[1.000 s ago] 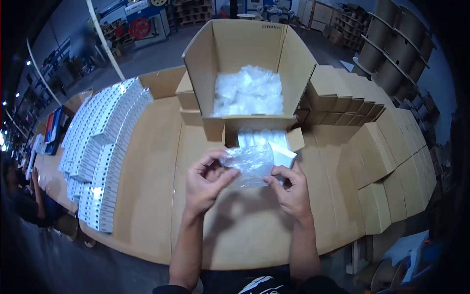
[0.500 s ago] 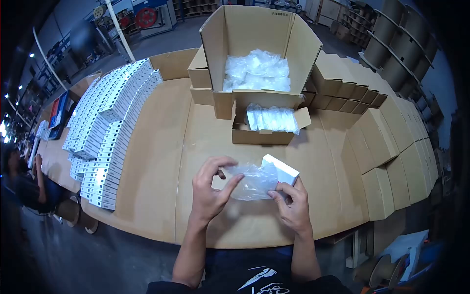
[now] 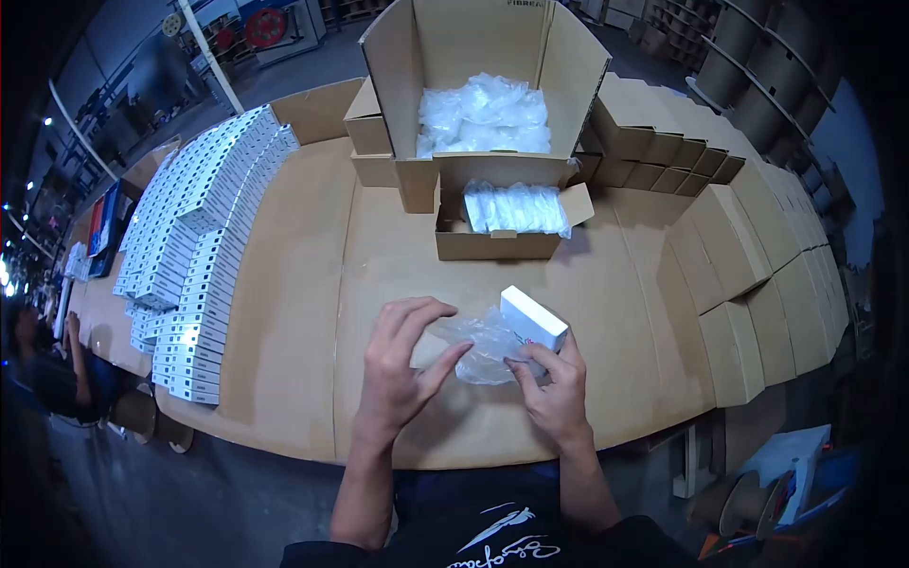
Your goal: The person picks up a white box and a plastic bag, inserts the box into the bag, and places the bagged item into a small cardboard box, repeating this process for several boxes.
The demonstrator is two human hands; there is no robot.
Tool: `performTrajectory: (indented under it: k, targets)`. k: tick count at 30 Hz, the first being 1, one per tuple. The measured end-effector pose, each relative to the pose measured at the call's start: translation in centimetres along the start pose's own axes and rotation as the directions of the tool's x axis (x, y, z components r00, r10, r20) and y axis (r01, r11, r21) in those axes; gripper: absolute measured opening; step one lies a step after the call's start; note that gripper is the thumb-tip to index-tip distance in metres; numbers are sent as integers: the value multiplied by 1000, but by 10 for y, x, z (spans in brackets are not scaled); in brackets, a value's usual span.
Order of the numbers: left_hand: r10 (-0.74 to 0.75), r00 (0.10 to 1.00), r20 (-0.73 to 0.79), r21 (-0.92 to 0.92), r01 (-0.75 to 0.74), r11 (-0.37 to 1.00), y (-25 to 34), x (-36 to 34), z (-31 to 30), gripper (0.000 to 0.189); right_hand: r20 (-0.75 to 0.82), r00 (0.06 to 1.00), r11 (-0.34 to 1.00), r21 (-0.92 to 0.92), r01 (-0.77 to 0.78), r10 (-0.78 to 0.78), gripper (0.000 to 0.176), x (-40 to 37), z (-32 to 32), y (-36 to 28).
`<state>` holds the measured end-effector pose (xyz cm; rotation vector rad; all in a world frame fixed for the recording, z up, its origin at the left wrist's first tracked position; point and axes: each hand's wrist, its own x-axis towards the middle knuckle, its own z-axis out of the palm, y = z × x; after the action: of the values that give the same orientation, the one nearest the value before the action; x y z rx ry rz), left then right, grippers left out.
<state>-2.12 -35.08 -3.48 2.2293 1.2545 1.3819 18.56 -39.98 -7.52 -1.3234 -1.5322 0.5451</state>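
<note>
A clear plastic bag spans the gap between my two hands over the table. My right hand grips a small white box from its right side, the thumb and fingertips also pinching the bag's right end. The box is tilted, and part of its printed lower face shows behind the bag. My left hand is at the bag's left end, with its thumb and index finger spread apart in a C shape and the film lying between them.
An open carton with bagged white boxes stands ahead, before a larger carton full of plastic bags. Stacked white boxes line the left; brown cartons line the right. A person sits far left.
The white box has turned more upright in my right hand, showing its side. The bag has bunched up somewhat between my hands. The whole view has shifted slightly.
</note>
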Motion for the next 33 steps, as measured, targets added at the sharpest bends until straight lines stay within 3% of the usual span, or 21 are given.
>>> performTrajectory:
  k: [1, 4, 8, 11, 15, 17, 18, 19, 22, 23, 26, 27, 30, 33]
  targets:
    - [71, 997, -10, 50, -71, 996, 4, 5, 4, 35, 7, 1000, 1000, -2, 4, -3, 18, -1, -1, -1]
    - [17, 993, 120, -3, -17, 1000, 2, 0, 15, 30, 18, 998, 997, -50, 58, -57, 19, 0, -3, 0]
    - [-53, 958, 283, -146, 98, 984, 3, -3, 20, 14, 63, 996, 991, -113, 67, -60, 17, -3, -9, 5]
    - [-155, 859, 488, -107, 234, 966, 4, -3, 18, 11, 155, 988, 995, -98, 35, -19, 15, -3, -15, 3]
    - [-219, 893, 392, -131, 290, 948, -13, -2, 30, 16, 241, 970, 998, -55, 18, -4, 12, -5, -21, 8]
    - [-260, 966, -13, -256, 248, 934, -24, -9, 45, 19, 190, 976, 994, -65, -91, 102, 13, -6, -19, 9]
    - [-278, 936, -216, -310, 204, 928, -27, -10, 49, 21, 160, 975, 987, -71, -145, 155, 14, -7, -19, 10]
    - [-310, 921, -236, -392, 201, 898, -26, -13, 50, 34, 68, 990, 988, -99, -114, 121, 16, -9, -14, 18]
    - [-515, 851, 101, -587, 468, 660, -18, -36, 60, 47, -10, 983, 982, -51, -184, 184, 20, -10, -4, 25]
    - [-599, 795, 94, -722, 469, 509, -2, -37, 73, 40, -21, 980, 980, -3, -200, 199, 23, -9, 0, 26]
    - [-584, 702, 408, -724, 639, 261, -13, -46, 69, 24, -58, 964, 954, 174, -245, 259, 30, -12, 13, 31]
    - [-593, 720, 361, -748, 603, 277, -18, -49, 69, 13, -84, 955, 933, 250, -257, 286, 32, -15, 16, 35]
    - [-575, 757, 309, -782, 547, 299, -36, -57, 62, 18, -123, 944, 908, 337, -250, 306, 34, -18, 19, 38]
    - [-483, 811, 331, -764, 531, 366, -28, -45, 55, 44, -108, 948, 916, 309, -256, 301, 33, -17, 17, 34]
